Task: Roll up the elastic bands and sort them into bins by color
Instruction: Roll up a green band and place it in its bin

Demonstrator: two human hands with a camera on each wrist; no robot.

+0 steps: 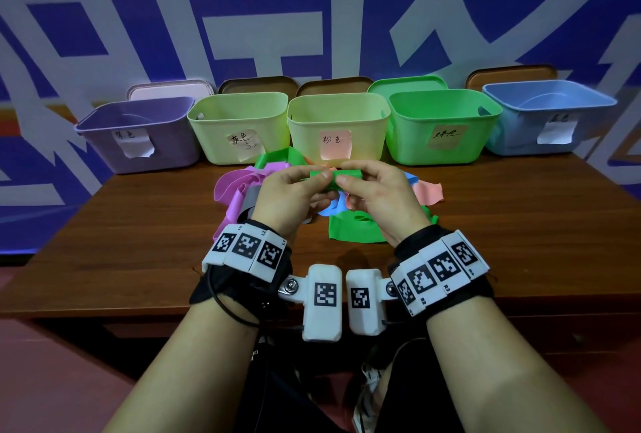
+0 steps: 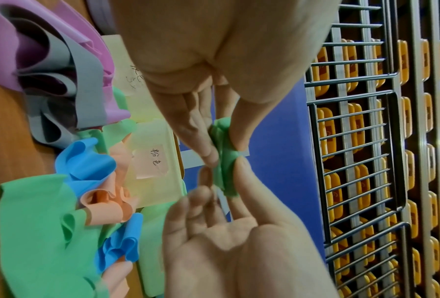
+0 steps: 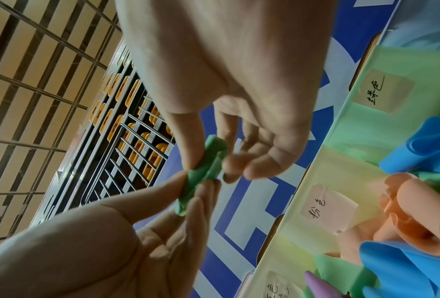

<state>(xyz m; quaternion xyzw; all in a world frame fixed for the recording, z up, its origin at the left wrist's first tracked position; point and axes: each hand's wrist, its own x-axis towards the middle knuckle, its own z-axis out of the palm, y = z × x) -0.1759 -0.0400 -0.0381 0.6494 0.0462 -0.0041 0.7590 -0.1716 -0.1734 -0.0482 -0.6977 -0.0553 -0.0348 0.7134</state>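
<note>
elastic bands are the job here, and one green band sits rolled into a short, tight cylinder, held up in the air above the wooden table between both hands. left hand pinches one end with thumb on top and fingertips underneath; right hand pinches the other end the same way, its spare fingers loosely curled and off the roll. holding at both ends probably keeps the springy coil from unwinding while the last turns are tightened. under the hands lies the unsorted heap: purple, grey, blue, peach and more green strips, loose and overlapping, none of them rolled as far as can be seen. it sits right in front of the bins, likely so that each finished roll needs only a short reach. five open bins stand in a row along the back edge, each with a paper label: a purple bin far left, two pale yellow-green ones, the green bin right of centre, and a blue bin far right. lids lean against the wall behind them, out of the way of drops. judging by colour, this roll belongs in the green bin, up and to the right of the hands. the risk looks like the roll springing open if either pinch loosens before it is over the rim.
</note>
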